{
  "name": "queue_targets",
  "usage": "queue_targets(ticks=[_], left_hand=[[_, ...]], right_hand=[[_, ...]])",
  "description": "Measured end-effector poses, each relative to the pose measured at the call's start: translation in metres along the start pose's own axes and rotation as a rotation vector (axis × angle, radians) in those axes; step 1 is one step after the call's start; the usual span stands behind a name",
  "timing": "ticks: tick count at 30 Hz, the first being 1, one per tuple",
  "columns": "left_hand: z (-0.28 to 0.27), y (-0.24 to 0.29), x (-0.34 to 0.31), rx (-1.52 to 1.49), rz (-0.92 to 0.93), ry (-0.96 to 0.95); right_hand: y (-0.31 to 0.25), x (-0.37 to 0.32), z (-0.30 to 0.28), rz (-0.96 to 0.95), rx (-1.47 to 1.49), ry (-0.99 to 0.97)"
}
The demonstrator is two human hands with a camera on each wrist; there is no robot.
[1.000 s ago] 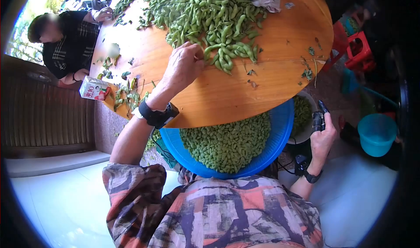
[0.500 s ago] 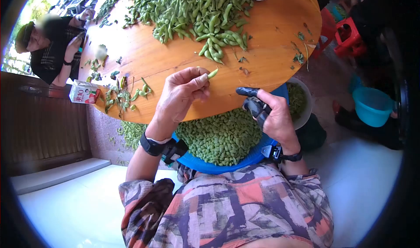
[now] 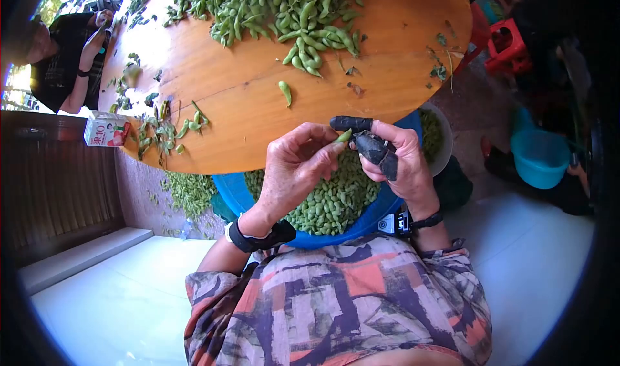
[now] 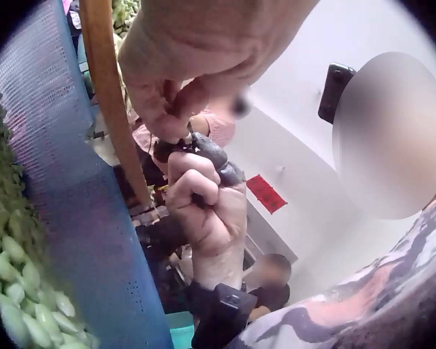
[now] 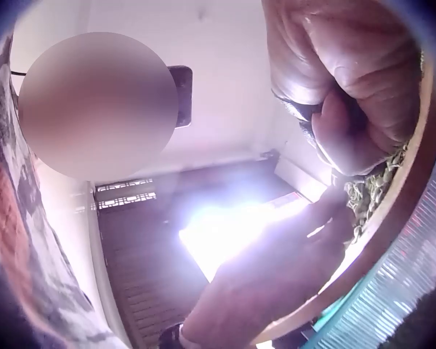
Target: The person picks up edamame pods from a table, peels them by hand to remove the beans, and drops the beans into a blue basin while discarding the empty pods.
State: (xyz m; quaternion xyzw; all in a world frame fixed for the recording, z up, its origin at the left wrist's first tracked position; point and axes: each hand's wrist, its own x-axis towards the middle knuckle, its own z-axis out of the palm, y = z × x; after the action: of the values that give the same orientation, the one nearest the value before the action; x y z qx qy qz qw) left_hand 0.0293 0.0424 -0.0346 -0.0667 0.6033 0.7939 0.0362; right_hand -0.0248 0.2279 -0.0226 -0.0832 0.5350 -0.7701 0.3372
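My left hand (image 3: pixel 297 162) pinches a green edamame pod (image 3: pixel 343 136) between thumb and fingers. Black coverings wrap the thumb and forefinger (image 3: pixel 352 124) of my right hand (image 3: pixel 410 166), which grip the pod's far end; its other fingers are curled in. In the left wrist view, the fingertips of both hands meet at the pod, largely hiding it. Below the hands is a blue basin (image 3: pixel 226 188) full of shelled green beans (image 3: pixel 329 217). A loose pod (image 3: pixel 285 93) lies on the table just beyond my left hand.
A large heap of pods (image 3: pixel 258 7) covers the far part of the wooden table (image 3: pixel 226 120). Leaf scraps and a drink carton (image 3: pixel 106 129) are at the left, where another person sits. Red stools (image 3: pixel 507 46) and a turquoise bucket (image 3: pixel 541 159) stand at the right.
My left hand has come back from the heap with a pod. My right hand has swung in from the right, and the two now meet at the pod near the table's edge.
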Motion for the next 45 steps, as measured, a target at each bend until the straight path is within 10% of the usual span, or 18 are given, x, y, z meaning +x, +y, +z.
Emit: queue_targets(ticks=[9, 15, 40, 45], left_hand=[[0.004, 0.000, -0.007, -0.099, -0.175, -0.015], [0.004, -0.019, -0.014, -0.771, -0.283, -0.309], [0.025, -0.028, -0.020, -0.074, 0.262, 0.069], [0.011, -0.020, -0.016, -0.568, -0.191, -0.176]], right_hand=[[0.006, -0.005, -0.005, -0.045, -0.109, 0.015], [0.020, -0.012, -0.011, -0.013, 0.236, -0.142], [0.021, -0.026, -0.006, -0.094, -0.076, -0.035], [0.021, -0.025, -0.013, 0.003, 0.127, -0.158]])
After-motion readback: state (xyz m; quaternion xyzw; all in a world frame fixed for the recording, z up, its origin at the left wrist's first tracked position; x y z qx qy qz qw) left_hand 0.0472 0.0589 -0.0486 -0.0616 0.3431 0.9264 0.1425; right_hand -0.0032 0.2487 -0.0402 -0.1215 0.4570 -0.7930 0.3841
